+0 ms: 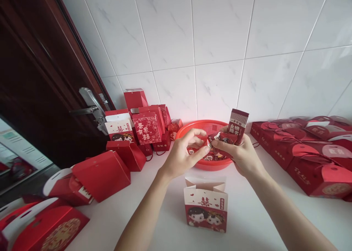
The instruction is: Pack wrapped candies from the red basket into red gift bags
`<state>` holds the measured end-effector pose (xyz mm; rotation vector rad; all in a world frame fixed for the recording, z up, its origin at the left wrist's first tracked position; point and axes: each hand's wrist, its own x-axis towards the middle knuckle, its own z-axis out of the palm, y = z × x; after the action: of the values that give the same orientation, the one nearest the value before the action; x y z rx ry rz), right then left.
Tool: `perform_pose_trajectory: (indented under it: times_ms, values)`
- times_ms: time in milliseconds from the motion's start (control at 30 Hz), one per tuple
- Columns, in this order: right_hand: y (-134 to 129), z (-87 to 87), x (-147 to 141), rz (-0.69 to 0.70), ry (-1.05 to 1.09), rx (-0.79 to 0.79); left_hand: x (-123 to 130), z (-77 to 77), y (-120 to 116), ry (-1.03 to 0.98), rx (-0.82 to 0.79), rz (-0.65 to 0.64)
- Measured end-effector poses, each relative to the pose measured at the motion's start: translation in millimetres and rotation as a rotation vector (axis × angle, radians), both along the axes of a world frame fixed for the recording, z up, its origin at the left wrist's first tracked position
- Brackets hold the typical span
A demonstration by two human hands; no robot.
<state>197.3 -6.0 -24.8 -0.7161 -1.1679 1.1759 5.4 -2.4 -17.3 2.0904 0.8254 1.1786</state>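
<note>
Wrapped candies fill my right hand (240, 152); a tall dark red packet (238, 124) with white lettering stands up out of its grip. My left hand (187, 150) meets it from the left, thumb and fingertips closed on a small red wrapped candy (208, 144). Both hands hover over a red plastic basket (210, 166), in which more red-wrapped candies lie. Directly in front of me an open white-and-red paper box (206, 214) stands upright, with two cartoon figures on its face. Its inside is mostly hidden.
Several red gift boxes (101, 174) line the left side of the white table (154, 207), some stacked against the tiled wall (176, 86). Rows of red boxes with cords (310, 163) fill the right side. A dark wooden door (49, 71) with a metal handle is at left.
</note>
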Motion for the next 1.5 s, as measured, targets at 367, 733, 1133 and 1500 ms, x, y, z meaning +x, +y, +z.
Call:
perform_pose_trajectory:
  times_ms: [367, 733, 1133, 1500]
  values:
    - [-10.7, 6.8, -2.0, -0.004, 0.025, -0.029, 6.9, -6.1, -5.2, -0.13, 0.015, 0.005]
    - [-9.6, 11.9, 10.5, -0.03, -0.139, 0.106, 6.4, 5.0, -3.3, -0.176, -0.275, -0.132]
    - [-6.7, 11.9, 5.7, -0.014, 0.034, -0.042, 13.7, -5.0, 3.9, -0.547, -0.282, 0.051]
    - [-9.4, 6.5, -5.9, -0.013, 0.093, -0.005, 23.0, -4.8, -2.4, -0.619, -0.327, 0.119]
